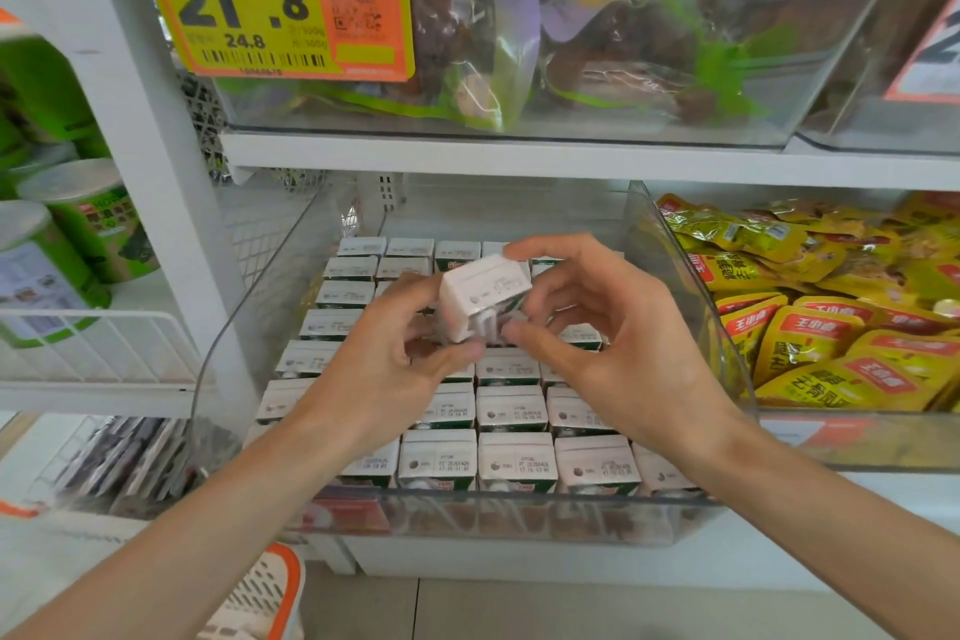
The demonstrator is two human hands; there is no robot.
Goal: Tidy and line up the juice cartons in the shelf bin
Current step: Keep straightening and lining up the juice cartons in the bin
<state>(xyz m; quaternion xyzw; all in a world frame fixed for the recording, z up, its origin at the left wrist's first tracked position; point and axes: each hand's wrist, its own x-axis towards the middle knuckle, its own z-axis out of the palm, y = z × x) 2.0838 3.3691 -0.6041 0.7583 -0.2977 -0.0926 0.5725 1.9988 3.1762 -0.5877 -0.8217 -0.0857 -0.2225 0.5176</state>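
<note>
Your fingers (563, 244) on both hands are curled round one juice carton (483, 296), pinching it from either side. Your left hand (395, 364) grips its left and lower edge. Your right hand (618, 348) holds its right side, index finger arched over the top. You hold the carton tilted, above the middle of the clear shelf bin (249, 327). Below it the other cartons (517, 457) stand upright in close rows, touching, from the bin's front wall towards its back. Yellow snack packets (810, 343) fill the neighbouring bin just beside its right wall.
</note>
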